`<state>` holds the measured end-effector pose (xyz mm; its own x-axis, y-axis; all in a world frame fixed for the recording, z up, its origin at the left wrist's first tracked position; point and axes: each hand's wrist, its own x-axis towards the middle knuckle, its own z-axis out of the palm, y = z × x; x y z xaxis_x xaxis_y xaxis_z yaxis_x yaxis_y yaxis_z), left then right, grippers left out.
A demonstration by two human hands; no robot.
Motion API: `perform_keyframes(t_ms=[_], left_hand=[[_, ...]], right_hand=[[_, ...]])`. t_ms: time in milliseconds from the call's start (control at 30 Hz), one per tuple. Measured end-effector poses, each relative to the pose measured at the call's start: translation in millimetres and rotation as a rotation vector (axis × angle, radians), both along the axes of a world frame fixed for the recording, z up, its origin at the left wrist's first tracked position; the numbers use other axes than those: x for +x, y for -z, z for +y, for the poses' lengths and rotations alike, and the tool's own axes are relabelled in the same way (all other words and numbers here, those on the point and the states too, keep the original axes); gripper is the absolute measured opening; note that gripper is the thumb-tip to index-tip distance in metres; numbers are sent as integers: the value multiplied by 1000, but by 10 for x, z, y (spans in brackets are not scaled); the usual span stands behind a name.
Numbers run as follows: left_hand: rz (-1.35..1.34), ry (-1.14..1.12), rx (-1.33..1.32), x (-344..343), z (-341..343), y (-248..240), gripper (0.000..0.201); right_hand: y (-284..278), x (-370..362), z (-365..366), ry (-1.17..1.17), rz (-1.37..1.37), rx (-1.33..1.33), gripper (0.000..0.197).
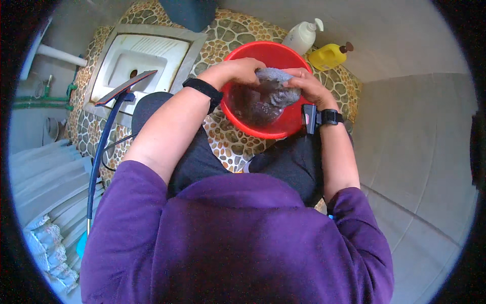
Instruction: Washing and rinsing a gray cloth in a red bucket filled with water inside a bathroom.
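A wet grey cloth is stretched between my two hands over a red plastic basin. My left hand grips the cloth's left end, fingers bent around it. At the other end, my right hand holds it with the thumb on top and the fingers curled. Part of the cloth hangs down into dark, murky water in the basin. The basin stands on the floor in front of my knees. Black bands sit on both my wrists.
Behind the basin stand a white pump bottle and a yellow bottle. A squat toilet is set in the pebble-patterned floor at left, with a long-handled squeegee leaning across it. Tiled wall rises at right; a pale curtain hangs at left.
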<state>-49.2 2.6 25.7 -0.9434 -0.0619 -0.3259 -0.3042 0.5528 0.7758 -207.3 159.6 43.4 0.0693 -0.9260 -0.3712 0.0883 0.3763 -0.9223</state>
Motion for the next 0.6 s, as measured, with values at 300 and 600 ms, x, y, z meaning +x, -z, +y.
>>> perform_keyframes(t_ms=[300, 600], left_hand=[[165, -245, -17, -21, 63, 63, 27], [138, -506, 276, -13, 222, -49, 30]], right_hand=[[475, -236, 66, 67, 600, -164, 42], [544, -102, 33, 140, 555, -71, 28]])
